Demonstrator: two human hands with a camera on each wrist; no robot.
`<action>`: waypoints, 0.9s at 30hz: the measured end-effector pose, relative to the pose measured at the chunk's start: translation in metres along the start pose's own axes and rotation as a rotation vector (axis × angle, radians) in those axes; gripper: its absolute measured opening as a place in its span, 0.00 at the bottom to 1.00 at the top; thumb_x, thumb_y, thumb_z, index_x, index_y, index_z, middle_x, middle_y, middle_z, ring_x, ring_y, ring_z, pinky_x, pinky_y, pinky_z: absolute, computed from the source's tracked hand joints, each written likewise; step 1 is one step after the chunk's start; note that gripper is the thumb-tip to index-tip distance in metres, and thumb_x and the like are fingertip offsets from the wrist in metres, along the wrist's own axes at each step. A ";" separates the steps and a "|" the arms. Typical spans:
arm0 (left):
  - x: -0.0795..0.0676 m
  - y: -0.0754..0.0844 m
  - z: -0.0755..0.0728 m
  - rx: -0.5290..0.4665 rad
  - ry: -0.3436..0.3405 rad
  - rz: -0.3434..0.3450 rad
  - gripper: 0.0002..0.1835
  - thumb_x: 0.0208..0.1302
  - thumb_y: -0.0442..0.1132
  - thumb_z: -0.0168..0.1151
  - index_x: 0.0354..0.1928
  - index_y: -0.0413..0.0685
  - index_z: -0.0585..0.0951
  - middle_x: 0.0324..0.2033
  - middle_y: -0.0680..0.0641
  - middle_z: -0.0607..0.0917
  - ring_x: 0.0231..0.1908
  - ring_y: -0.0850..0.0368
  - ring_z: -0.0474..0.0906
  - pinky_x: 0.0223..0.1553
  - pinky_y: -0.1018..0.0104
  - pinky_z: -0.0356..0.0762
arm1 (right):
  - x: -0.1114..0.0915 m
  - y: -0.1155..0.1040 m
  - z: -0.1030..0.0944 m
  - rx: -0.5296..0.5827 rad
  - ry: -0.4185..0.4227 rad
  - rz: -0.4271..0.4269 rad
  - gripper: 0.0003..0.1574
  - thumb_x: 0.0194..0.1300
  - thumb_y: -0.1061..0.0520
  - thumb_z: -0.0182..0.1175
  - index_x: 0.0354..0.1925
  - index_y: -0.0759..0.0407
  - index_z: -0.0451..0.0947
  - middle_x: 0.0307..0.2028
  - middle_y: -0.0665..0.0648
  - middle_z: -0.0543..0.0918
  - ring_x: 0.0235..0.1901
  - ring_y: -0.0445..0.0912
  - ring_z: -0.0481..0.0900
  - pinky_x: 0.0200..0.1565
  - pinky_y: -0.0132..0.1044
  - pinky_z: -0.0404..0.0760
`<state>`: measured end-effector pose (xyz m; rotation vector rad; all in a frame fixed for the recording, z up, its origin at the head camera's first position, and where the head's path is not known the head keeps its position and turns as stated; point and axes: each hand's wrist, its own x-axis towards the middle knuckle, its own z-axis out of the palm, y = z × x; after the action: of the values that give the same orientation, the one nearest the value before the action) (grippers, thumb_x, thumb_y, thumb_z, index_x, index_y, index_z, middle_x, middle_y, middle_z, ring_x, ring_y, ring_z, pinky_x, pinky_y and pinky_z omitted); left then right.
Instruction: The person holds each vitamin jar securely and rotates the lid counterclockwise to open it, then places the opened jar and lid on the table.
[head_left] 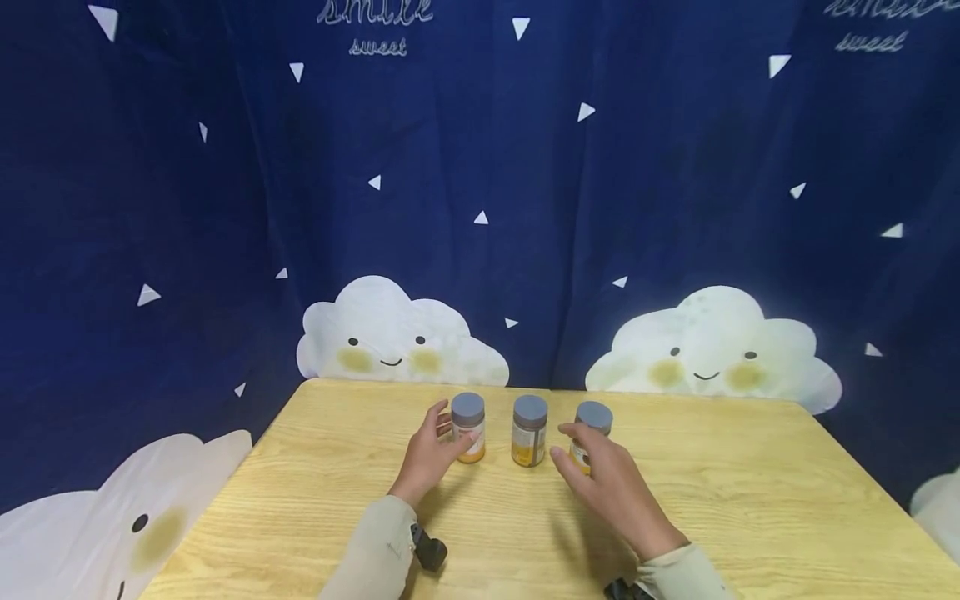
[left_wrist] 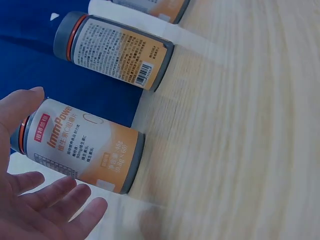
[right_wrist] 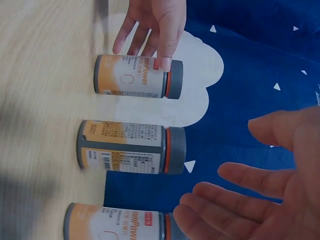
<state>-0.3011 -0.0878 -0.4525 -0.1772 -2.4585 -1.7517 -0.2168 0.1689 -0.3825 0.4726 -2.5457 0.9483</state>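
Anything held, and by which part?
Nothing looks held: the left hand spreads around the left bottle without closing; the right hand is near the right bottle.

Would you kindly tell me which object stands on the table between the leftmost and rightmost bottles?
A third bottle stands upright between the leftmost bottle and the rightmost bottle, as the head and right wrist views show.
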 end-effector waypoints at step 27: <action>0.005 -0.019 0.016 0.017 0.045 -0.005 0.35 0.55 0.44 0.73 0.63 0.49 0.70 0.54 0.43 0.79 0.54 0.44 0.75 0.54 0.49 0.73 | -0.004 0.006 0.019 0.072 -0.087 0.060 0.17 0.67 0.50 0.61 0.51 0.54 0.77 0.51 0.56 0.82 0.50 0.56 0.80 0.46 0.48 0.81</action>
<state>-0.3094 -0.0791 -0.4747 -0.1294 -2.4439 -1.7162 -0.2202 0.1614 -0.4009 0.4702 -2.6244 1.0660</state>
